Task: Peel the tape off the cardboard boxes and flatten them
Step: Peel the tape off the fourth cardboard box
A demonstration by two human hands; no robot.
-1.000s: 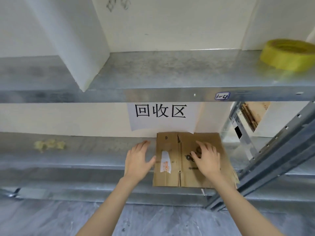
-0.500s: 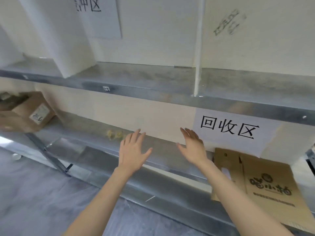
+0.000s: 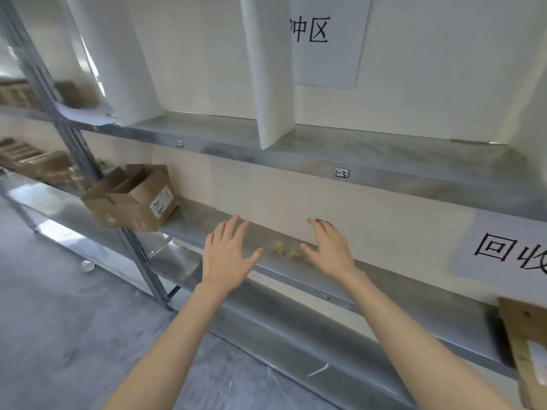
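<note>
An open brown cardboard box (image 3: 134,198) with raised flaps and a white label stands on the lower metal shelf (image 3: 370,303) at the left. My left hand (image 3: 228,254) and my right hand (image 3: 330,250) hover with spread fingers over the shelf's middle, holding nothing. Both are well to the right of the box. A flattened cardboard box (image 3: 529,350) lies at the far right edge, partly cut off. Yellowish crumpled tape scraps (image 3: 288,251) sit on the shelf between my hands.
Slanted metal uprights (image 3: 88,170) stand just behind the box. More cardboard (image 3: 32,162) lies on shelving at the far left. White dividers (image 3: 270,69) stand on the upper shelf. Paper signs (image 3: 509,253) hang on the wall. Grey floor lies below.
My view has swung left. Both hands have left the flattened box, which now lies at the far right edge, and moved left along the shelf. The open box has come closer to centre.
</note>
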